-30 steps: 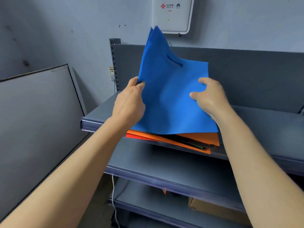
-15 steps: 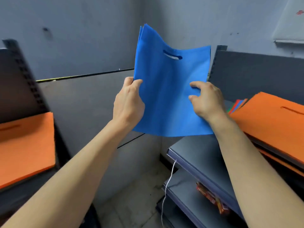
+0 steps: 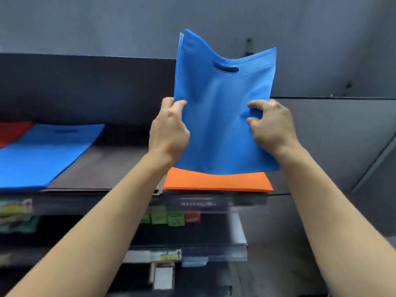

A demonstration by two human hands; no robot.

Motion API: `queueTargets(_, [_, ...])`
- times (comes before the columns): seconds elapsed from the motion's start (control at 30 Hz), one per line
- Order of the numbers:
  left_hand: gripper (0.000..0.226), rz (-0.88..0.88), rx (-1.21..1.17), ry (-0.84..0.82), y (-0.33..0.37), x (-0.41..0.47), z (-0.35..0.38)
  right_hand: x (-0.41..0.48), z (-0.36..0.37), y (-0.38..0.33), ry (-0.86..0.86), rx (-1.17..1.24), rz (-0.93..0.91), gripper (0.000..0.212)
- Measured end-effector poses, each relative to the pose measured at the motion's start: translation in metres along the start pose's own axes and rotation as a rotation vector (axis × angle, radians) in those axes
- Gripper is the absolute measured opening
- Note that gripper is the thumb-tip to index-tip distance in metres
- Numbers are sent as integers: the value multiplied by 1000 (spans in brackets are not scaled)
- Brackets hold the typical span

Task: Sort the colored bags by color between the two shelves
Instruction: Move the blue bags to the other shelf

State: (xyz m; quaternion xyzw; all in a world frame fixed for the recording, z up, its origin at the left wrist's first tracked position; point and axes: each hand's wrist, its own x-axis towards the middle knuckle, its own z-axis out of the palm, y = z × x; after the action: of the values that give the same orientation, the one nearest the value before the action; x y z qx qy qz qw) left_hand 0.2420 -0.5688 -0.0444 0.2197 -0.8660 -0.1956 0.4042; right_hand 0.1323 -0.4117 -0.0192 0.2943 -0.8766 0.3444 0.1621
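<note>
I hold a blue bag with a cut-out handle upright in front of me. My left hand grips its left edge and my right hand pinches its right side. Below the bag an orange bag lies flat on the dark shelf. Further left on the same shelf lies another blue bag, and a red bag shows at the far left edge.
The shelf has a dark back panel. Lower shelves hold small green and red packets and price labels. A grey wall rises behind, and a grey panel stands to the right.
I have turned from the first shelf to this second one, carrying the blue bag in both hands. The bag now hangs above the orange bag here.
</note>
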Motion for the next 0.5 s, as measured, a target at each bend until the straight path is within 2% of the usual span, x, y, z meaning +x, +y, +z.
queueTargets(0.23, [52,-197,194,149,-95,-16,-95,-1,86,-115,-139,150,-196,40])
queueTargets(0.5, [53,-386,408,284,-148,-46,-174,-14,143,-203,-335,332,-384,42])
